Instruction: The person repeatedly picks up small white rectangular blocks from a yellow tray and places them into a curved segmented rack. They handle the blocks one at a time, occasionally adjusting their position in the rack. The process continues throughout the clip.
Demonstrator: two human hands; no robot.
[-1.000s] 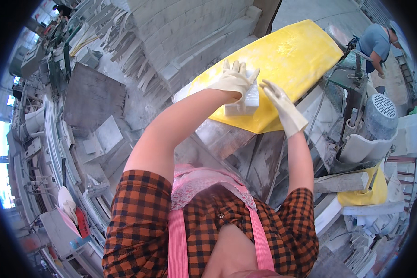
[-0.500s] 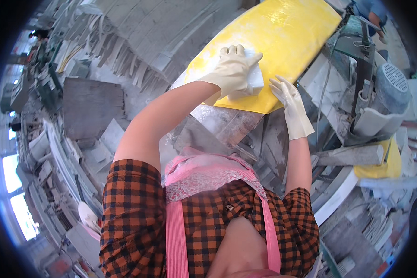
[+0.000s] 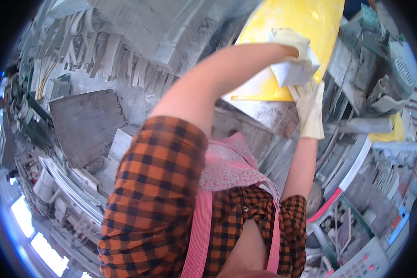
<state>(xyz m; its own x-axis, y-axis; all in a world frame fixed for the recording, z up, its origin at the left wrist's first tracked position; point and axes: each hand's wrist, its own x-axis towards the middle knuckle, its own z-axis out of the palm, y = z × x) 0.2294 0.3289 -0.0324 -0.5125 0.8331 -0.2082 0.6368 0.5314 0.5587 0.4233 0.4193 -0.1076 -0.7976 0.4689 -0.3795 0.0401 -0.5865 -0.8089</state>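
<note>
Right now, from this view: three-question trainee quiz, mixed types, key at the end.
1. Which hand has hold of the white block?
2. True or false: the right hand is gloved.
3. Pick one. The sheet is:
A) pink
B) yellow
C) green

Key:
1. The left hand.
2. True.
3. B.

Left hand [image 3: 293, 45] blurred; yellow sheet [image 3: 317, 23] cropped above.
</note>
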